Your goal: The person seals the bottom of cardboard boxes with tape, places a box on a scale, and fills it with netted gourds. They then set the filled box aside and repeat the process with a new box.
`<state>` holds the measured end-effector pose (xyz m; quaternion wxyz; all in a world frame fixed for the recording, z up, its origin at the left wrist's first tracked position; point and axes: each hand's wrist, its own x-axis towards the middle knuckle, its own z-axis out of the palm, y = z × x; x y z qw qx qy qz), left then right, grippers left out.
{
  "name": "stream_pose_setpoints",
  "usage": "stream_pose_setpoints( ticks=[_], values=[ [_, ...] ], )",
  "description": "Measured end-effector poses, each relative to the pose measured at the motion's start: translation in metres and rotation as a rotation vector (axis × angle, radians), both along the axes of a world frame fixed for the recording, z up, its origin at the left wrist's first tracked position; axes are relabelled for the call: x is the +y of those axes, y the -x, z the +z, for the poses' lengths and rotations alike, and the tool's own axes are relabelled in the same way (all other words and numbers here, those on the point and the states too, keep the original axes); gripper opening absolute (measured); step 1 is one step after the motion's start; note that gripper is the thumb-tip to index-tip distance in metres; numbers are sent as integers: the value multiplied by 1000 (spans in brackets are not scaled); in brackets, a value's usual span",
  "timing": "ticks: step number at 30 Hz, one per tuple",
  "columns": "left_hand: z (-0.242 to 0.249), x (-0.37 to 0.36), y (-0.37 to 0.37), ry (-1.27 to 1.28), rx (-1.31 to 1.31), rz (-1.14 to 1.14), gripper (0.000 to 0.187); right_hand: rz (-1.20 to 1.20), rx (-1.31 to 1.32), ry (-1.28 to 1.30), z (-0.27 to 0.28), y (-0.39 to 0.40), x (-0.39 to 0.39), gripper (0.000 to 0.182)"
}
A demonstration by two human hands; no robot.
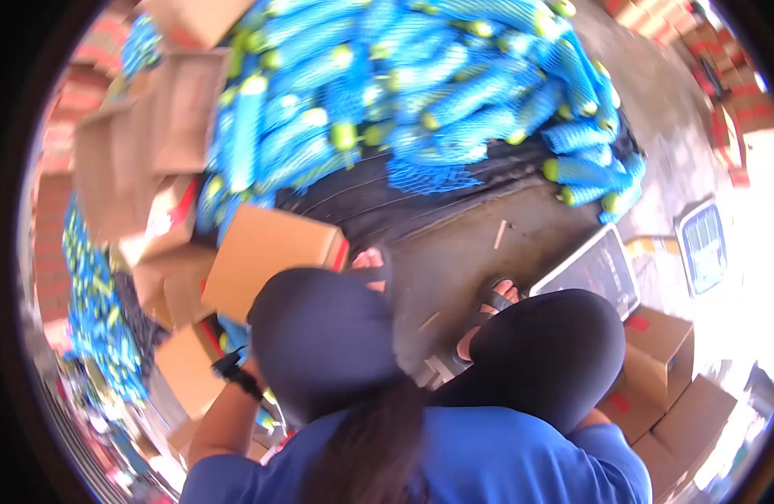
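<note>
My left forearm reaches down beside my left knee, with a black strap on the wrist. Most of my left hand (pixel 253 368) is hidden behind the knee, so its fingers do not show. Nearest to it are an open cardboard box (pixel 185 370) and a bit of blue mesh with green in it. Another cardboard box (pixel 273 248) stands tilted just beyond the knee. My right arm drops behind my right thigh, and that hand is out of sight. In front lies a large heap of long green produce (pixel 454 84) in blue mesh sleeves.
The heap rests on a black sheet (pixel 362 197) on the floor. Open cardboard boxes (pixel 114 168) crowd the left side. More boxes (pixel 655 361) stand at my right, near a dark flat panel (pixel 597 269) and a pale crate (pixel 703 246).
</note>
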<state>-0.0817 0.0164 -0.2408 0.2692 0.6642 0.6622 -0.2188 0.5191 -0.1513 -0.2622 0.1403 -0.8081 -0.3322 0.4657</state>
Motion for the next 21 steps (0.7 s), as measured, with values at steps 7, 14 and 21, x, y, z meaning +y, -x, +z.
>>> stream_pose_setpoints(
  ticks=[7,14,21],
  values=[
    [61,122,23,194,-22,-14,61,146,238,-9,52,106,28,30],
    [106,225,34,-49,-135,-198,61,222,379,-120,74,154,30,36],
    [153,253,-18,-289,-395,-47,32,-480,99,-149,40,83,-25,42]
  ],
)
